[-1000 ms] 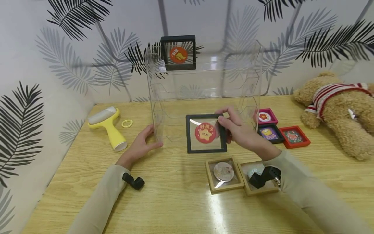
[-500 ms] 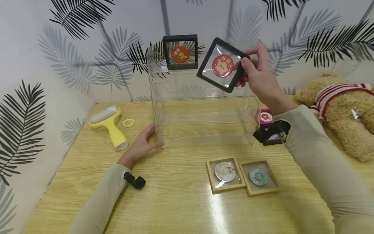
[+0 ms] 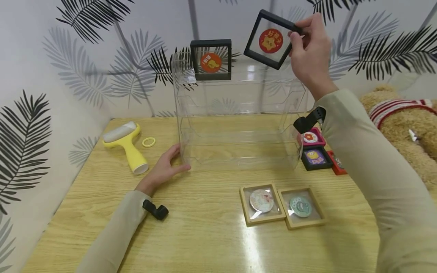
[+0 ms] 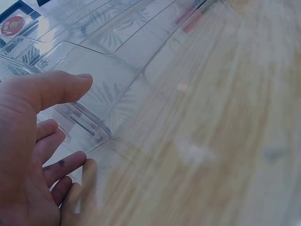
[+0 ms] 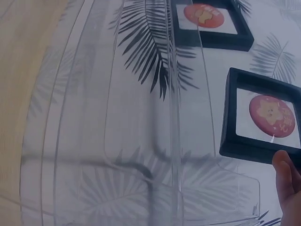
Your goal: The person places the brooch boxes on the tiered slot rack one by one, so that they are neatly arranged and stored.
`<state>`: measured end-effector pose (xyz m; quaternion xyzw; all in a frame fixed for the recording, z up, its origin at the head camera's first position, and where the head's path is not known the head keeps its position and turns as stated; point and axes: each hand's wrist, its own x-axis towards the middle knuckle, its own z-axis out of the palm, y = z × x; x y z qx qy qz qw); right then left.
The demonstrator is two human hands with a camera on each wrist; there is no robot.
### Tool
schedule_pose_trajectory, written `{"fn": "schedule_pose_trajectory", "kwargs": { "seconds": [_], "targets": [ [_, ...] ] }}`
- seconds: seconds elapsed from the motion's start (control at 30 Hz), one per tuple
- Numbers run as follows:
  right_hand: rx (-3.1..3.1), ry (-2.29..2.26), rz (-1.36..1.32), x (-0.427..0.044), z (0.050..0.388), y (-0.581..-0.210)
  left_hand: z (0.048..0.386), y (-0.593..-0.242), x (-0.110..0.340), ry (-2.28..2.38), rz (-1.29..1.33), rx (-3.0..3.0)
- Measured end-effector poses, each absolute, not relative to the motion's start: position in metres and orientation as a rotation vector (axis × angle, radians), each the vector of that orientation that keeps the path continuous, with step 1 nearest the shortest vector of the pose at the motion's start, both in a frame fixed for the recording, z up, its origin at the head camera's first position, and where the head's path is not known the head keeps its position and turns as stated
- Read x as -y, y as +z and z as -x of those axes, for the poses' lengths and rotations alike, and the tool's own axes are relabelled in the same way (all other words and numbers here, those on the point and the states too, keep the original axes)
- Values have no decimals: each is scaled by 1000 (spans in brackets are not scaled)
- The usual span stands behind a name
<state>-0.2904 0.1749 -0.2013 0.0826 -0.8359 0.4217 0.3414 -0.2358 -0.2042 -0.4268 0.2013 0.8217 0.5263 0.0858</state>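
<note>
My right hand pinches the right corner of a black square frame with a red star badge, held tilted in the air above the clear tiered rack. In the right wrist view the thumb lies on this frame. Another black frame, with an orange thumbs-up badge, stands upright on the rack's top tier at left. Beside the rack's lower left corner rests my left hand, thumb and fingers spread; the left wrist view shows this hand around the rack's edge.
Two wooden frames lie in front of the rack. Right of it are pink, black and red small frames, then a teddy bear. At left lie a yellow-handled roller and a yellow ring.
My right hand has raised the star-badge frame from in front of the rack to above its top right, and the frame has become tilted. The left hand has stayed in place.
</note>
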Motion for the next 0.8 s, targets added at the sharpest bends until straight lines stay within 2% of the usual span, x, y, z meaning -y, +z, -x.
{"fn": "schedule_pose_trajectory", "kwargs": {
  "seconds": [0.8],
  "targets": [
    [2360, 677, -348, -164, 294, -202, 235, -429, 206, 1570, -604, -2442]
  ]
}}
